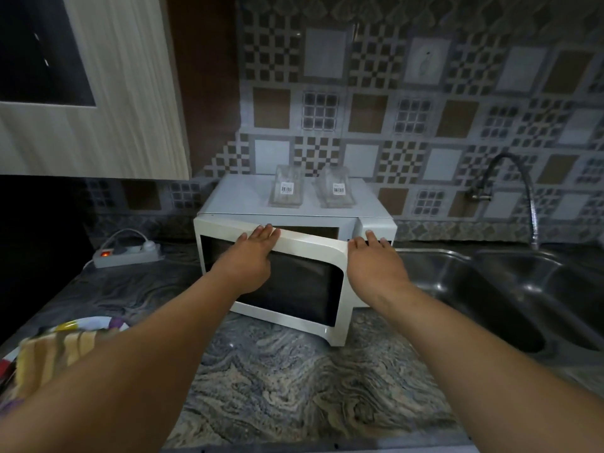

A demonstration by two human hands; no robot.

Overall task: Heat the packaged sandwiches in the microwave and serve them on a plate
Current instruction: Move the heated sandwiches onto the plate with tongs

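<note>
— What is seen behind the counter?
— A wall [408, 103] tiled in grey, white and brown checks is shown, dimly lit. A pale wood-grain cabinet [124, 93] is hung at upper left.

— And lower down?
— A grey marbled countertop [294, 380] is laid out, with a steel sink [490, 289] set in at right under a curved tap [510, 178]. A power strip [127, 255] is lit red at left.

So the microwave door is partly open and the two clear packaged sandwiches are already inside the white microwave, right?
Not quite. The head view shows the white microwave with its door partly open, but the two clear packaged sandwiches lie on top of it, side by side, not inside.
</note>
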